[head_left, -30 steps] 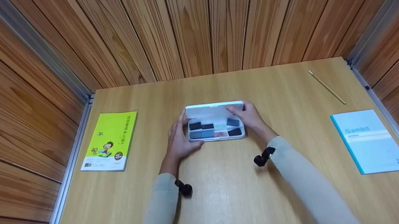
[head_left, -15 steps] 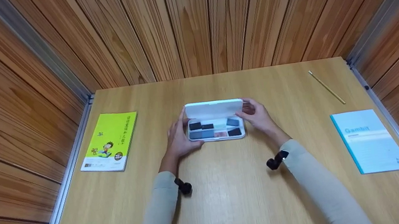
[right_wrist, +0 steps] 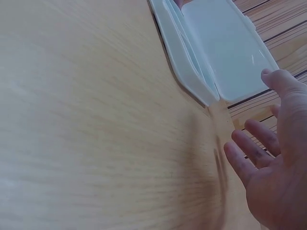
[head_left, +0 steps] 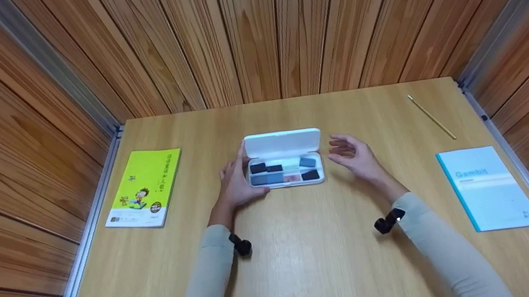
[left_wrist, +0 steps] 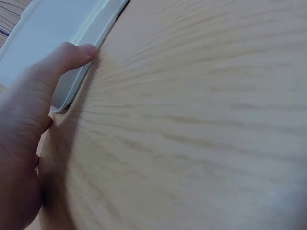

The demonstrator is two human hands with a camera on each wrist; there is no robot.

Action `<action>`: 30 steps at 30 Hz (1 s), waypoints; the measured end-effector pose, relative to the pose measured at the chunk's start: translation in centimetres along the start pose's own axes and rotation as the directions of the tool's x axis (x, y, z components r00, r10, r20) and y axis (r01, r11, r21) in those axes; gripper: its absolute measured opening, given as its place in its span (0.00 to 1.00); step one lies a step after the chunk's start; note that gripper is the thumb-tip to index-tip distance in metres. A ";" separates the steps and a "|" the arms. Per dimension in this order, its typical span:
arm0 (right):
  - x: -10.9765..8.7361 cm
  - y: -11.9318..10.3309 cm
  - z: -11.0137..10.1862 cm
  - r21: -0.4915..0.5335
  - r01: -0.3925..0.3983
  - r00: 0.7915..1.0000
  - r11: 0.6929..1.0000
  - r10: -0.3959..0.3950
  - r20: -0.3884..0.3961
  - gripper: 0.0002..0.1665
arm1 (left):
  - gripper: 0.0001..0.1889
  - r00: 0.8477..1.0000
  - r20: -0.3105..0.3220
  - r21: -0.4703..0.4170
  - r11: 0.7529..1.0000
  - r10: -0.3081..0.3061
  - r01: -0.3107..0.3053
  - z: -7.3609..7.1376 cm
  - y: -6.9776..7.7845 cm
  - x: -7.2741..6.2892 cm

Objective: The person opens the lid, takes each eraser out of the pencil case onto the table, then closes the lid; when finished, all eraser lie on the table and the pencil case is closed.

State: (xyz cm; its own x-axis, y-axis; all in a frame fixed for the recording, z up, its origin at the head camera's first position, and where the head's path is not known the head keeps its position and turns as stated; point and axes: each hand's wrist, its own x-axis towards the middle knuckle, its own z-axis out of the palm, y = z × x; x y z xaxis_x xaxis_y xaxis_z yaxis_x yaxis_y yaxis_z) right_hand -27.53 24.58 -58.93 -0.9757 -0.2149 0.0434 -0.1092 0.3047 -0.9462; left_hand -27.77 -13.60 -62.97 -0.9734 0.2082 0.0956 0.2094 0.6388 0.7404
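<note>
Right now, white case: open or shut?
Open. The white case has its lid raised at the back, dark pieces show inside, and the left hand holds its left end.

Lid (head_left: 283, 144) has been tipped a bit further back toward twelve o'clock, and the right hand (head_left: 355, 157) has been taken off it, now held just clear of the case (head_left: 287, 185), around three o'clock.

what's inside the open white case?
In the white case: two black pieces back left, a blue-grey piece back right, another black piece front right, a blue-grey stretch front left, a pinkish patch beside it. Whatever lies beneath them is covered.
</note>
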 end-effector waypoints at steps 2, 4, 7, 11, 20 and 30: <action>-0.2 0.1 0.0 -0.002 0.010 1.000 1.000 -0.010 0.005 0.36 | 0.77 1.000 0.004 0.005 1.000 -0.004 0.004 0.0 -0.1 0.0; -0.3 0.0 0.1 -0.003 0.009 1.000 1.000 -0.009 0.008 0.35 | 0.77 1.000 0.008 0.009 1.000 -0.010 0.010 0.1 -0.1 -0.1; -0.4 -0.2 0.4 -0.020 0.005 1.000 1.000 -0.005 0.012 0.34 | 0.77 1.000 0.008 0.006 1.000 -0.021 0.021 0.1 -0.1 0.0; -0.3 -0.8 0.9 -0.048 0.004 1.000 0.999 -0.003 0.020 0.34 | 0.78 1.000 0.004 -0.006 1.000 -0.029 0.029 0.1 0.0 0.2; 0.3 -1.5 2.0 -0.064 0.009 0.997 0.998 -0.004 0.071 0.33 | 0.77 0.999 -0.001 -0.052 0.997 -0.053 0.053 0.3 0.1 0.3; 0.8 -0.6 3.0 -0.080 -0.012 0.994 0.997 0.021 0.109 0.31 | 0.76 0.998 -0.007 -0.043 0.998 -0.055 0.055 0.2 0.1 0.1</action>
State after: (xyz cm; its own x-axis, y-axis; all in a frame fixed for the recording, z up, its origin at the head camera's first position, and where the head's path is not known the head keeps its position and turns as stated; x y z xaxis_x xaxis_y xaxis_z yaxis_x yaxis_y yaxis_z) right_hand -27.64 21.41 -59.28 -0.9511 -0.3087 -0.0118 -0.1120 0.3803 -0.9180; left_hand -27.81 -13.38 -63.01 -0.9841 0.1674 0.0592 0.1514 0.6165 0.7726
